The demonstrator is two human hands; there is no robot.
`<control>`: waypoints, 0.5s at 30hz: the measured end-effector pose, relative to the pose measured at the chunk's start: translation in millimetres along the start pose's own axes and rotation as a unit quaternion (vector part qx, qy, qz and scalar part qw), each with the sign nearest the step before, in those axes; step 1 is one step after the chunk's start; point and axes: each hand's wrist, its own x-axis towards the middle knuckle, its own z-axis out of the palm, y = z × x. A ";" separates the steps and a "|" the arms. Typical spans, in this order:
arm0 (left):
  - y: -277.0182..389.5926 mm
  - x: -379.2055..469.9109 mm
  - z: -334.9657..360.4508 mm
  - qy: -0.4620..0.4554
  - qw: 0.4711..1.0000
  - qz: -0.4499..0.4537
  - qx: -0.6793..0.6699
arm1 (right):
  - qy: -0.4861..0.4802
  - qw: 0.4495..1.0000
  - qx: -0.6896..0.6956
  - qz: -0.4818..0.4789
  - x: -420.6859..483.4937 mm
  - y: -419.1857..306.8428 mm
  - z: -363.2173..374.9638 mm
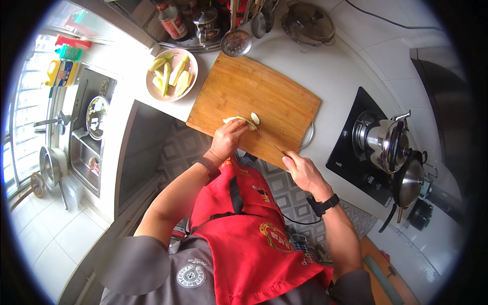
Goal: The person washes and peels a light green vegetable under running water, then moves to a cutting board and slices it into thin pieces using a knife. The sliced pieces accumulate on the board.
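On the wooden cutting board [248,84], my left hand [228,139] presses down a pale, peeled piece of vegetable [231,119], possibly eggplant. My right hand [305,171] grips the handle of a kitchen knife [270,142], whose blade slants up and left to the vegetable beside my left fingertips. One cut oval slice [255,118] lies just past the blade. A pink plate [152,89] beyond the board's left corner holds several more peeled, pale green-yellow pieces [178,71]. My left fingers partly hide the piece being held.
A perforated ladle [236,43] hangs over the board's far edge. Behind stand bottles and a lidded glass pot [308,23]. At right, a steel pot [385,145] and a pan [408,179] are by the black hob [345,152]. The sink [85,152] is at left.
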 end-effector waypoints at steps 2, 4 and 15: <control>-0.6 -0.1 0.9 0.006 1.000 0.004 0.001 | 0.046 0.998 0.000 -0.046 12.8 3.8 15.1; -1.1 0.3 1.3 0.007 1.000 0.011 -0.002 | 0.046 0.998 0.010 -0.045 31.2 5.8 33.5; 3.5 1.1 -2.2 0.008 1.000 -0.006 -0.015 | 0.028 0.998 0.034 -0.046 9.5 -5.3 10.3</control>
